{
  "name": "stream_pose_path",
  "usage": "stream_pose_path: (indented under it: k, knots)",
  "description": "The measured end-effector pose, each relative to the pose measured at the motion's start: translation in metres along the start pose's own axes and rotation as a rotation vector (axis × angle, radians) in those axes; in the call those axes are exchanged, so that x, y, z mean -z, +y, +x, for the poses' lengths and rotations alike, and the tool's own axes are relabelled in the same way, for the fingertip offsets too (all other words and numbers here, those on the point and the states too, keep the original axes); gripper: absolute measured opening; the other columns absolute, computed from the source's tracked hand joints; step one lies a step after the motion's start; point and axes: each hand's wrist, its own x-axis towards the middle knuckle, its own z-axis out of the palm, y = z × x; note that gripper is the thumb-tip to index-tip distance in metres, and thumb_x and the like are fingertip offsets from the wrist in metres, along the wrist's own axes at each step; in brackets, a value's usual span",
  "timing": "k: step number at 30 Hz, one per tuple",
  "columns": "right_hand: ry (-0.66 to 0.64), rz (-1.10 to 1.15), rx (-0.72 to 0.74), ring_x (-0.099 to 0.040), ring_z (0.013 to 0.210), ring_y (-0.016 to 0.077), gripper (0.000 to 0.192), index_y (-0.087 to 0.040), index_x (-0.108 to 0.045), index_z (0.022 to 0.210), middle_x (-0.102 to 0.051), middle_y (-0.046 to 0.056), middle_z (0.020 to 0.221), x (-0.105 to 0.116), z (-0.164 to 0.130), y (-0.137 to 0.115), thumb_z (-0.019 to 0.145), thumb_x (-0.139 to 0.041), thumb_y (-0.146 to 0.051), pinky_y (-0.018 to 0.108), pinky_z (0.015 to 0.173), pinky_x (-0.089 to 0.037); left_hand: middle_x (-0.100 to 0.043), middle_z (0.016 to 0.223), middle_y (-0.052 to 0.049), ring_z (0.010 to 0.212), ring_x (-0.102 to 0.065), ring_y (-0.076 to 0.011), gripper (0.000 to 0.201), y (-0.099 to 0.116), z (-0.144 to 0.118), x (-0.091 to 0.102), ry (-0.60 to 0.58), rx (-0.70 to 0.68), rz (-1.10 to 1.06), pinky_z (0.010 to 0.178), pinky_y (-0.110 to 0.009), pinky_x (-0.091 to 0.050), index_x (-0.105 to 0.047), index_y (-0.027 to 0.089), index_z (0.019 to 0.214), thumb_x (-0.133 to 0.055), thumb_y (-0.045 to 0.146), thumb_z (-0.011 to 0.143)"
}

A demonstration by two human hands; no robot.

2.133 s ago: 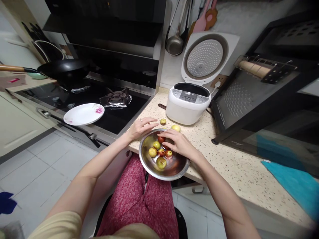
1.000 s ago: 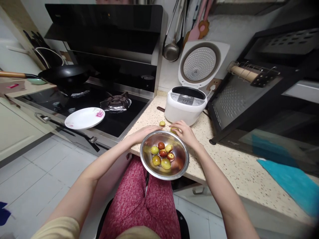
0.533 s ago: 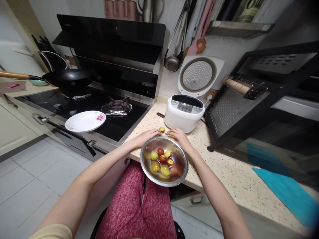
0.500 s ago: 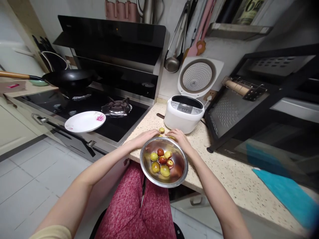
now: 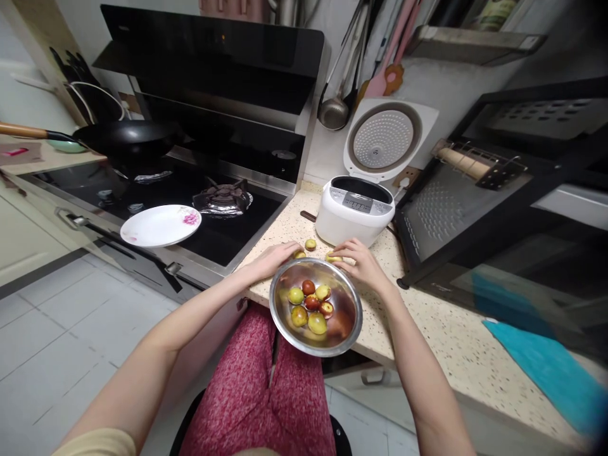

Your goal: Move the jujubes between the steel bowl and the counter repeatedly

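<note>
A steel bowl point(image 5: 349, 310) sits at the counter's front edge, its rim overhanging above my lap. Several green and red-brown jujubes point(image 5: 317, 323) lie inside it. Just beyond the far rim, my left hand point(image 5: 280, 256) has its fingers curled over one green jujube point(image 5: 299, 254) on the counter. At the far right of the rim, my right hand point(image 5: 361, 261) has its fingertips closed on another yellow-green jujube point(image 5: 332, 257), partly hidden by the fingers. Between and behind both hands lies a loose jujube point(image 5: 310, 244), touched by neither.
An open white rice cooker point(image 5: 349, 221) stands behind the hands. Left is a gas hob with a floral white plate point(image 5: 159, 227) over its front edge and a black wok point(image 5: 128, 136). A black oven-like appliance point(image 5: 503, 253) and a blue cloth point(image 5: 536, 367) are to the right.
My right hand has lifted slightly and shifted right, showing more of the jujube at its fingertips. My left hand has barely moved. The camera view has tilted a little downward.
</note>
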Motion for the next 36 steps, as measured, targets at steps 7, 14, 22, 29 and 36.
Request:
stream_pose_path:
  k: [7, 14, 22, 29, 36]
  knots:
    - [-0.187, 0.127, -0.061, -0.067, 0.088, 0.0215, 0.021, -0.025, -0.082, 0.1, -0.074, 0.006, 0.097, 0.013, -0.007, -0.008, 0.097, -0.062, -0.024, 0.033, 0.079, -0.052, -0.069, 0.126, -0.014, 0.115, -0.067, -0.024, 0.033, 0.008, -0.003, 0.011, 0.256, -0.035, -0.227, 0.098, -0.039, -0.057, -0.063, 0.018, 0.13, -0.06, 0.037, 0.103]
    - [-0.228, 0.089, -0.093, -0.069, 0.082, 0.0182, 0.027, -0.027, -0.079, 0.112, -0.078, 0.003, 0.1, 0.01, -0.007, -0.013, 0.092, -0.064, -0.015, 0.028, 0.072, -0.048, -0.076, 0.115, -0.014, 0.119, -0.068, -0.028, 0.034, 0.013, -0.004, 0.021, -0.001, -0.198, -0.473, 0.106, -0.051, -0.054, -0.076, 0.021, 0.115, -0.077, 0.045, 0.091]
    - [-0.189, -0.078, -0.124, -0.071, 0.089, 0.0212, 0.029, -0.025, -0.076, 0.113, -0.079, 0.005, 0.107, 0.001, -0.008, -0.019, 0.091, -0.063, -0.011, 0.032, 0.075, -0.049, -0.081, 0.098, -0.013, 0.121, -0.066, -0.0314, 0.039, 0.012, 0.001, 0.023, -0.309, -0.273, -0.587, 0.107, -0.057, -0.052, -0.082, 0.026, 0.108, -0.077, 0.058, 0.086]
    - [-0.17, -0.083, -0.103, -0.07, 0.093, 0.024, 0.027, -0.025, -0.073, 0.117, -0.077, 0.007, 0.109, 0.003, -0.01, -0.009, 0.092, -0.066, -0.016, 0.035, 0.078, -0.051, -0.08, 0.105, -0.012, 0.124, -0.064, -0.0308, 0.039, 0.014, 0.003, 0.028, -0.361, -0.307, -0.538, 0.109, -0.056, -0.052, -0.083, 0.031, 0.106, -0.074, 0.063, 0.086]
    - [0.034, 0.015, -0.085, -0.066, 0.095, 0.0253, 0.029, -0.024, -0.07, 0.12, -0.072, 0.009, 0.109, 0.021, -0.012, -0.007, 0.094, -0.069, -0.036, 0.038, 0.082, -0.052, -0.08, 0.105, -0.013, 0.115, -0.069, -0.0304, 0.035, 0.013, 0.002, 0.025, -0.247, -0.289, -0.568, 0.104, -0.054, -0.054, -0.083, 0.027, 0.104, -0.078, 0.057, 0.086]
